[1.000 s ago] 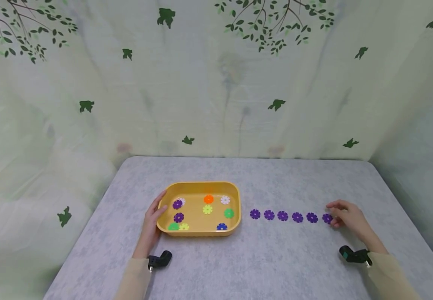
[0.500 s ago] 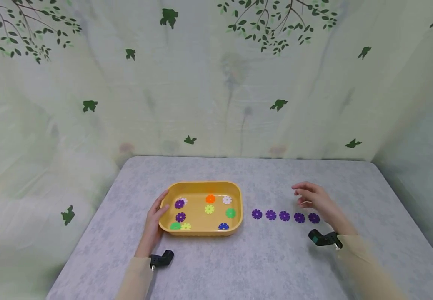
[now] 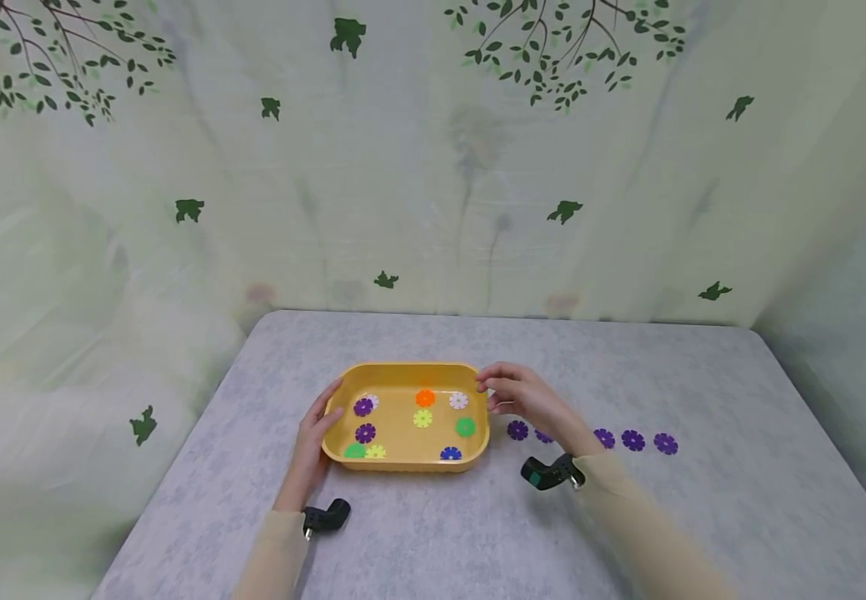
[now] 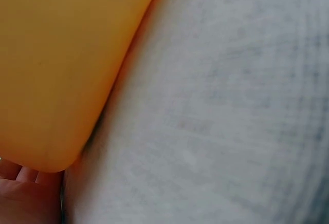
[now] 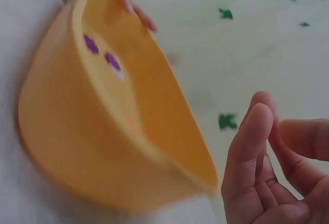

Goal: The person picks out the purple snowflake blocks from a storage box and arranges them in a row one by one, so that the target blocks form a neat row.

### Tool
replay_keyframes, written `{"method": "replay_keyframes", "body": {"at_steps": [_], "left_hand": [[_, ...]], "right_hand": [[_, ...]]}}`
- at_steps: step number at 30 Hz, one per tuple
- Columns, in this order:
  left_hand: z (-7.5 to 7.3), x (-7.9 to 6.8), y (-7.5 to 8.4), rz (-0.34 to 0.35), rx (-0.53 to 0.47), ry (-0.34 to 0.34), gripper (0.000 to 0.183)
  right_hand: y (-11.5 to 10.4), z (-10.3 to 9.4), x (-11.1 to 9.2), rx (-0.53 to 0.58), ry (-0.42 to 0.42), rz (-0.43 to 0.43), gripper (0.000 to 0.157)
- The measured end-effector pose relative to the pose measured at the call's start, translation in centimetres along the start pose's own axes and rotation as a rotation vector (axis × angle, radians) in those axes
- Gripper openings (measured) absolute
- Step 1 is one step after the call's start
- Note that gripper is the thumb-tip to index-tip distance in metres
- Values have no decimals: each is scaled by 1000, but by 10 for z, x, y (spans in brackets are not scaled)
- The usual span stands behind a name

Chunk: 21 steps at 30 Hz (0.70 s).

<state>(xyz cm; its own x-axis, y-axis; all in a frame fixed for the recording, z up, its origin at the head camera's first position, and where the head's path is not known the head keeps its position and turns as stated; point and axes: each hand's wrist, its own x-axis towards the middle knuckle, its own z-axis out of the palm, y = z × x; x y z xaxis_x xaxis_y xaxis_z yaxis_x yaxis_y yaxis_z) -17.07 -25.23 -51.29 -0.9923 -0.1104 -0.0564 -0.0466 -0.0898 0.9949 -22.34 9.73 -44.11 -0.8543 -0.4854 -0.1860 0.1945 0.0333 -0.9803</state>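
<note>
Head view: gripping left end of yellow rectangular tray [image 3: 406, 467] with left hand [image 3: 308, 442], thumb over rim, other fingers along outer wall. Inside tray, near left thumb: two purple flower-shaped discs [image 3: 365, 432], with a white flower-shaped disc [image 3: 374, 402] partly under one. Below that thumb, toward the person: green disc [image 3: 354, 452] beside yellow flower-shaped disc [image 3: 376, 452]. Midway between both sets of fingers: orange flower-shaped disc [image 3: 425, 398], another yellow. Nearest right fingertips: another white, another green; lower down, blue flower-shaped disc [image 3: 451, 454]. At tray's right end: right hand [image 3: 526, 398], with fingers loosely bent. Below and right of those fingers, on grey table [image 3: 417, 542]: row of purple flower-shaped discs [image 3: 633, 440], partly hidden by right wrist.

Left wrist view: close on tray wall, just above left fingers. Cut off at lower left, so cannot tell full grip here.

Right wrist view: thumb near fingertips, narrow spacing. Left of them, just beside: tray, blurred. Cannot tell whether touching. Opposite, over far rim: left fingertips.
</note>
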Motion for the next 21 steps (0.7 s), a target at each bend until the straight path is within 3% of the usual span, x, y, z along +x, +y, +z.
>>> {"method": "replay_keyframes", "body": {"at_steps": [8,13,21], "left_hand": [[0,0,1,-7,-11,0,48],[-1,1,1,-9,6,4,48],[-1,1,0,25,-47,-33,49]], "right_hand": [[-3,61,31,38,-155,20,34],[0,91,47,-9,-192,61,30],[10,126,69,-34,-225,143,32]]}}
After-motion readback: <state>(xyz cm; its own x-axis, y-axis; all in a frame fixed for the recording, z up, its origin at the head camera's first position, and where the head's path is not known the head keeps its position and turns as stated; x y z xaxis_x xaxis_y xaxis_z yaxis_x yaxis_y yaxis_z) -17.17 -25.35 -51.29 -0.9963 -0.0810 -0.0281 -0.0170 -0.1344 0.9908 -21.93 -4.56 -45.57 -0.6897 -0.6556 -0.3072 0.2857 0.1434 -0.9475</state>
